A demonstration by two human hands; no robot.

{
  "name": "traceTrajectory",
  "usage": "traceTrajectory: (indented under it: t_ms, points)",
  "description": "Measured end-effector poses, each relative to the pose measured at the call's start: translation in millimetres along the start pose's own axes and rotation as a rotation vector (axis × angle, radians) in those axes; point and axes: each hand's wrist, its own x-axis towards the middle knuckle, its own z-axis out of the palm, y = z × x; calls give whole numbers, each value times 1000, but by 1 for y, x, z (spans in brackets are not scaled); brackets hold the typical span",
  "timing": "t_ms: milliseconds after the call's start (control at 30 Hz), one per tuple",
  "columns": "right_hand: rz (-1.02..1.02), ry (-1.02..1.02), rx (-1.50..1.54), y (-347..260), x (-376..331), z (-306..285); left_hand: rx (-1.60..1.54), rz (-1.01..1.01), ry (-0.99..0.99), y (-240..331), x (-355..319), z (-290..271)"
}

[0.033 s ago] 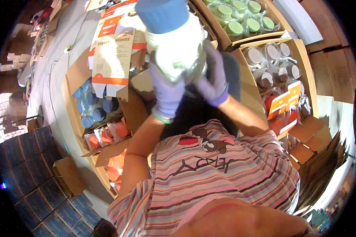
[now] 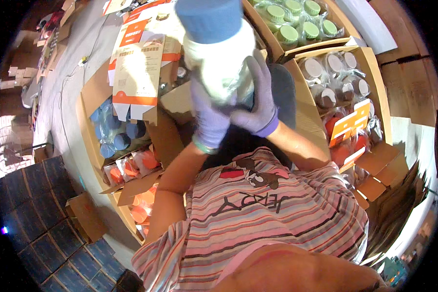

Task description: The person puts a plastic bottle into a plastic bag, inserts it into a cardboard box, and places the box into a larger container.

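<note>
Up in front of my body I hold a white jar (image 2: 221, 68) with a wide blue lid (image 2: 210, 22), tilted so the lid points away from me. Its body looks wrapped in clear plastic and is bright with glare. My left hand (image 2: 210, 114), in a lavender glove, is closed round the lower left of the jar. The lower right side is gripped by my right hand (image 2: 260, 100), gloved alike, thumb and fingers apart along it. Some fingertips are hidden behind the jar.
On the left, an open carton (image 2: 90, 138) holds blue-lidded and orange-lidded jars. Green-lidded jars (image 2: 289, 34) fill a carton at the far right. Nearer, another carton (image 2: 382, 104) holds brown-lidded and red jars. A flattened printed box (image 2: 137, 73) lies left of my hands.
The jar has shifted slightly right and toward me. My right hand has moved in toward the jar's base, and my left hand has followed the jar.
</note>
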Motion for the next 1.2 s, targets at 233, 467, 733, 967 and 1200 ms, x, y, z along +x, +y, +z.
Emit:
traceTrajectory:
  t_ms: [233, 467, 733, 967, 1200]
  points:
    - [319, 266, 216, 31, -12, -18, 98, 289, -377, -5, -18, -22]
    - [304, 188, 396, 59, -31, 0, -649, -572, -19, -71, 21, 0]
    - [-193, 65, -100, 62, 16, -29, -651, -707, -78, -25, 64, -86]
    - [-642, -204, -267, 51, 38, -23, -302, -647, -373, -17, 74, -127]
    - [-417, -360, -180, 90, 25, -23, -60, -340, -405, -33, 60, -113]
